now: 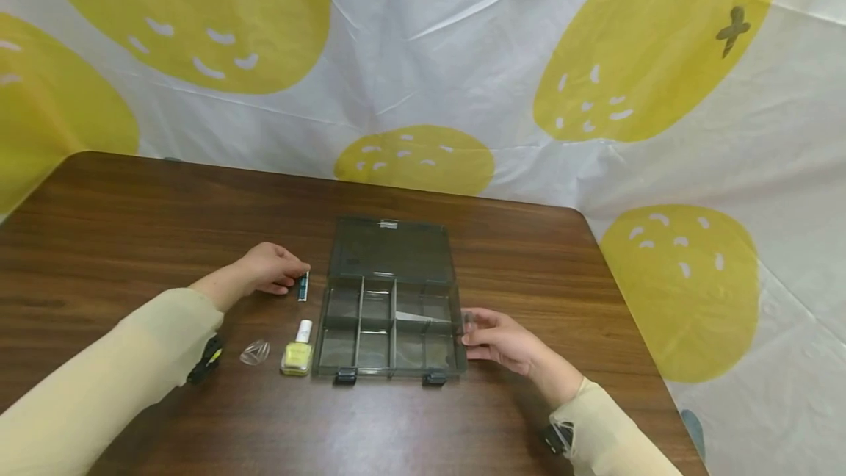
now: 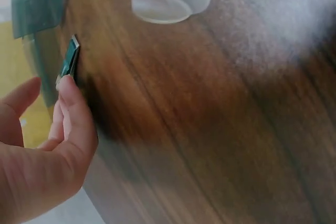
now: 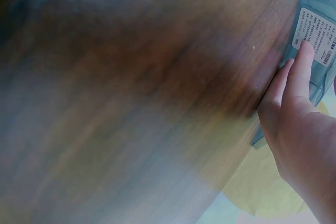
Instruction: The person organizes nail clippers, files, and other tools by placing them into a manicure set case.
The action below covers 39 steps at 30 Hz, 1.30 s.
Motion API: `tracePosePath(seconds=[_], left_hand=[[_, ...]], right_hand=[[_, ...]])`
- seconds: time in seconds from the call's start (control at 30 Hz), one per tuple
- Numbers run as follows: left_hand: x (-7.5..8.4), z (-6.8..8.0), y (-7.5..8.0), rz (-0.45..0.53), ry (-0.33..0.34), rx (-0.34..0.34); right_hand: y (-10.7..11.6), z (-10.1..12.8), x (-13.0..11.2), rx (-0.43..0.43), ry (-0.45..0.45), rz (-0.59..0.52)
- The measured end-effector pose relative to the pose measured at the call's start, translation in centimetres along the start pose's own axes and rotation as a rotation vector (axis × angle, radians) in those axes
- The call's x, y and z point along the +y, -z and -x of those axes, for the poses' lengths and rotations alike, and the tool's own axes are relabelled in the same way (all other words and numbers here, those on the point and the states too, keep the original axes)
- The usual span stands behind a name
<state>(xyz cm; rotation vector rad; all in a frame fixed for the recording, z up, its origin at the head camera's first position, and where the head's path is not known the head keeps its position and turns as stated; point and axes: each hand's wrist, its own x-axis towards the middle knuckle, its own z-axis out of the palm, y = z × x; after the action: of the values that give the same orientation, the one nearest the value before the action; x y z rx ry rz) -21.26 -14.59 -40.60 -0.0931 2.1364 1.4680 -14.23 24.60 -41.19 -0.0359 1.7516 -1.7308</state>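
In the head view, my left hand (image 1: 272, 269) pinches one end of a small teal nail clipper (image 1: 303, 286) with its fingertips. The left wrist view shows the nail clipper (image 2: 70, 59) above the brown tabletop, its far end pointing away from the hand. An opened grey see-through compartment box (image 1: 390, 329) lies right of it, lid tipped back. My right hand (image 1: 502, 340) rests against the box's right side. In the right wrist view, a straight finger presses near a white printed label (image 3: 316, 35) on that side.
A bottle of yellow nail polish (image 1: 297, 352) with a white cap stands just left of the box. Left of that lies a clear curved plastic piece (image 1: 255, 352). Behind the wooden table (image 1: 198, 197) hangs a white cloth (image 1: 429, 57) with large yellow fruit shapes.
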Motion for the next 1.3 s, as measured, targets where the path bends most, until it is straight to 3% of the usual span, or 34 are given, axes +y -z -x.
tracePosePath(seconds=[0.2,0.5,0.73,1.07,1.17,1.3], left_hand=[[-0.3,-0.3,-0.9,-0.13,-0.024,0.106],[0.9,0.0,-1.5,-0.47,-0.114,0.216],[0.8,0.2,-1.5,-0.552,-0.136,0.244],[0.6,0.3,-1.5,-0.527,-0.185,0.245],[0.3,0.2,-1.3,-0.448,-0.169,0.222],[0.0,0.1,-1.0,-0.254,-0.105,0.175]], right_hand=[[0.0,0.2,0.0,0.004,-0.002,-0.001],[-0.1,0.3,0.0,0.001,0.004,-0.009],[-0.1,0.4,0.0,-0.002,-0.004,-0.008],[0.1,0.6,0.0,-0.002,-0.012,-0.003],[0.1,0.6,0.0,-0.005,-0.013,-0.005],[0.0,0.6,0.0,-0.011,-0.013,-0.005]])
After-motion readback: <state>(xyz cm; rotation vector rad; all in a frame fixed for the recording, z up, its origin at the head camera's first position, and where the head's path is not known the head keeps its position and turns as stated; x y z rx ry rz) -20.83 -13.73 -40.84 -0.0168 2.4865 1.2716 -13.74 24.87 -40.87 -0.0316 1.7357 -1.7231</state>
